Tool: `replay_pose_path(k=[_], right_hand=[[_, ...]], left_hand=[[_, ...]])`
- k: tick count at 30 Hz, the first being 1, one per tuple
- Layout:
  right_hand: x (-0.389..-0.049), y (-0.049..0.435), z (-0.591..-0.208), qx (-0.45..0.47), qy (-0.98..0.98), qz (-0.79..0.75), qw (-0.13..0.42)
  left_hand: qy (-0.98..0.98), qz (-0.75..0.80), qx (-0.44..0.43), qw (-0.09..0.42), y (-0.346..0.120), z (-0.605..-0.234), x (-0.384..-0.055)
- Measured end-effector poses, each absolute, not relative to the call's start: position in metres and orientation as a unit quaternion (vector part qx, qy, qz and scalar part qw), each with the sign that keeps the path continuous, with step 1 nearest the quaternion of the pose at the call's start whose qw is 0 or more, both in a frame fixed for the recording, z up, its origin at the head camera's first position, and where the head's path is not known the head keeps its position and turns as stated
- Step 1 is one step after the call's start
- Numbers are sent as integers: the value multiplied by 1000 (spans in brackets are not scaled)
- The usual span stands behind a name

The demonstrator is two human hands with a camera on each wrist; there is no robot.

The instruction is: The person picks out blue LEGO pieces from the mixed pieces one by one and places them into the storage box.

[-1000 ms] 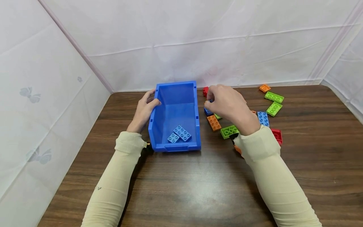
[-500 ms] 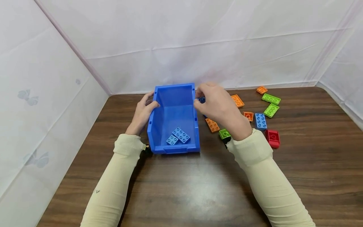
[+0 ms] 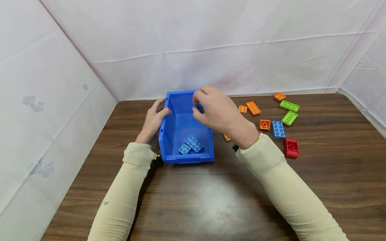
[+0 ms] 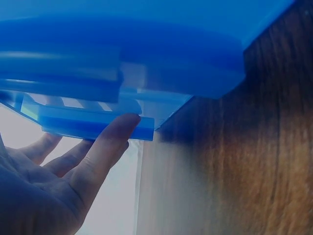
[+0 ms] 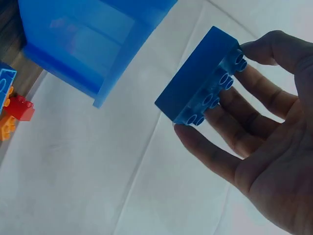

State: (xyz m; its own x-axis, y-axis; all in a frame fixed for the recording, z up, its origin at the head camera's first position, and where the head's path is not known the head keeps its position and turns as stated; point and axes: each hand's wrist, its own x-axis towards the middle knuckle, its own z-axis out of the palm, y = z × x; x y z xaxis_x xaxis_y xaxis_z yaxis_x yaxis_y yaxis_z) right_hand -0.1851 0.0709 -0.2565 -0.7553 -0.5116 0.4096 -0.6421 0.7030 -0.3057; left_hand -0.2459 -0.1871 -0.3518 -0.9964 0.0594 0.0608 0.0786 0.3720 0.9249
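A blue plastic bin (image 3: 190, 158) stands on the wooden table. My left hand (image 3: 152, 122) grips its left side wall, with the thumb hooked over the rim and the fingers outside. Above the bin's right side, my right hand (image 3: 221, 112) pinches a blue toy building brick (image 5: 200, 73). In the right wrist view the brick is held by its ends, studs turned toward the palm. Inside the bin lie a larger blue brick (image 3: 194, 144) and a smaller blue brick (image 3: 184, 149), close together near the front wall.
Right of the bin are scattered bricks: a blue brick (image 3: 278, 130), a red brick (image 3: 291, 148), an orange brick (image 3: 253, 108) and green bricks (image 3: 289, 106). My right forearm covers part of that spread. A white cloth wall (image 3: 211, 43) rises behind the table.
My right hand has picked up the blue brick from the pile beside the bin and carried it left over the bin. My left hand has kept its grip on the bin.
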Motion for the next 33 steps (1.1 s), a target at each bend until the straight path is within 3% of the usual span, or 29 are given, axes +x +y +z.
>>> replay_pose_path(k=[18,33], right_hand=[[-211,24,-270,414,-895,166,-17],[-226,6,-292,428,-890,131,-85]], left_hand=[[-819,-571,-55,0,-190,-352,-249],[-816,-575,-54,-6,-187,-353,-249]])
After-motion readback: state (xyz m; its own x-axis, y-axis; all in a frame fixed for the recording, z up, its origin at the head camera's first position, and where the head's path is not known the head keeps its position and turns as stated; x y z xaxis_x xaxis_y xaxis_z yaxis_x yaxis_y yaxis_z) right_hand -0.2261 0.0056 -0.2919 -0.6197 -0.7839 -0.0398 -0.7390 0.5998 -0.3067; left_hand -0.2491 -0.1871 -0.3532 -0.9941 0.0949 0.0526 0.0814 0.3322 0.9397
